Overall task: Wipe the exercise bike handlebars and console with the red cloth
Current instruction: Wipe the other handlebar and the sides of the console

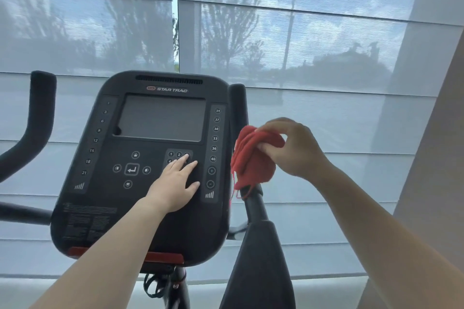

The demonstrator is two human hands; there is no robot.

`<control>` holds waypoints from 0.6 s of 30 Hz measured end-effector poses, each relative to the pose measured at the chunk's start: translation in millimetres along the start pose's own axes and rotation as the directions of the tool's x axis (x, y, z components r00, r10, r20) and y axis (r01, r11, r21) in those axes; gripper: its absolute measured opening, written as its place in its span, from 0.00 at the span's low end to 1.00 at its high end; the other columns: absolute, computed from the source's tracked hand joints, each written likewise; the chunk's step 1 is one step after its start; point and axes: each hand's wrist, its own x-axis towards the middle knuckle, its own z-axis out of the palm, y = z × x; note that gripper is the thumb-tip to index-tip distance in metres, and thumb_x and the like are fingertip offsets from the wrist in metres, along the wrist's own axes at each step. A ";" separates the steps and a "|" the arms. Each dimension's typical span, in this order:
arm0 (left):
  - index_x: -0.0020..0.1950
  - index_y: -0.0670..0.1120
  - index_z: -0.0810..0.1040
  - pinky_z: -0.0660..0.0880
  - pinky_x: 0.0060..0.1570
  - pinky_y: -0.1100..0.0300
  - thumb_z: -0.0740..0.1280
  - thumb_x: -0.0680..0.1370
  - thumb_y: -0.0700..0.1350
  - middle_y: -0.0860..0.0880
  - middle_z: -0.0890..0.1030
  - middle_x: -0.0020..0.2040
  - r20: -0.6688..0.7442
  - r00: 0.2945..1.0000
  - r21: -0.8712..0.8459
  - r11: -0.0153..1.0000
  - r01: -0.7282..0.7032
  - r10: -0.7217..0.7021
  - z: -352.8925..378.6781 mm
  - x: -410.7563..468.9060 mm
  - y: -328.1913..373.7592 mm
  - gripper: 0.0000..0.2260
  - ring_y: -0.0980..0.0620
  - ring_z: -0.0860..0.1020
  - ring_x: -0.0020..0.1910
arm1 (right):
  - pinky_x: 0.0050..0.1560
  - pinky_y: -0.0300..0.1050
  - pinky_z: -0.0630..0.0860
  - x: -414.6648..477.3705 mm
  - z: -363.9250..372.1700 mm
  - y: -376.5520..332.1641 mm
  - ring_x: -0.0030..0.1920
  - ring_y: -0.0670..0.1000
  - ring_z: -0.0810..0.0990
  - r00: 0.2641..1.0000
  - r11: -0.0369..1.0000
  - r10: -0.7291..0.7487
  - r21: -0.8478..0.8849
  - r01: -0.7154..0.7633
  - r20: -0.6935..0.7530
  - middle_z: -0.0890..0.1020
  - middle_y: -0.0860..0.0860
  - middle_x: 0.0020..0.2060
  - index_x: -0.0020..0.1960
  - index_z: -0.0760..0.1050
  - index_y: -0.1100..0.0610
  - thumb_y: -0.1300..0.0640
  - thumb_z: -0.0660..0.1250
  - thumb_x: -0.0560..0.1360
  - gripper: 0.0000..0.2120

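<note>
The black exercise bike console fills the centre, with a dark screen and button pads. My left hand lies flat on its number keypad, fingers straight. My right hand grips the bunched red cloth, which is wrapped around the right handlebar just right of the console. The handlebar's upright tip shows above the cloth and its stem below. The left handlebar curves up at the far left, untouched.
A padded black armrest sits below the right handlebar. Large windows with translucent blinds stand close behind the bike. A pale wall rises at the right. A black cable loop hangs under the console.
</note>
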 end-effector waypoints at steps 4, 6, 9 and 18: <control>0.76 0.55 0.53 0.57 0.72 0.52 0.58 0.79 0.53 0.55 0.47 0.78 -0.014 1.000 0.005 1.000 -0.003 0.003 -0.5 -1.2 -1.9 0.26 0.51 0.46 0.76 | 0.51 0.20 0.63 24.4 -1.1 -12.8 0.47 0.40 0.74 0.976 0.996 -0.063 0.047 0.074 -0.209 0.78 0.46 0.47 0.48 0.81 0.52 0.61 0.73 0.67 0.11; 0.76 0.56 0.52 0.57 0.72 0.53 0.58 0.79 0.54 0.55 0.46 0.78 -0.007 1.000 0.012 1.000 -0.006 0.006 0.8 -1.7 -1.7 0.27 0.51 0.45 0.77 | 0.52 0.21 0.63 36.5 1.4 -19.3 0.48 0.41 0.74 0.954 0.991 -0.102 0.057 0.122 -0.282 0.77 0.47 0.48 0.50 0.81 0.53 0.61 0.73 0.67 0.12; 0.76 0.56 0.51 0.57 0.72 0.53 0.57 0.80 0.54 0.56 0.44 0.78 0.001 1.000 0.024 1.000 -0.006 0.006 1.9 -1.8 -1.4 0.27 0.52 0.44 0.77 | 0.56 0.24 0.64 55.2 8.6 -26.1 0.51 0.42 0.74 0.921 0.983 -0.155 0.041 0.181 -0.358 0.75 0.48 0.51 0.52 0.80 0.54 0.61 0.72 0.68 0.13; 0.76 0.58 0.48 0.60 0.72 0.50 0.56 0.80 0.55 0.58 0.43 0.77 0.020 1.000 0.025 1.000 0.004 -0.004 0.5 0.1 -2.1 0.27 0.53 0.43 0.76 | 0.60 0.37 0.66 101.0 16.9 -28.9 0.59 0.48 0.75 0.988 0.985 -0.152 -0.079 0.152 0.006 0.79 0.47 0.59 0.61 0.76 0.50 0.55 0.71 0.70 0.20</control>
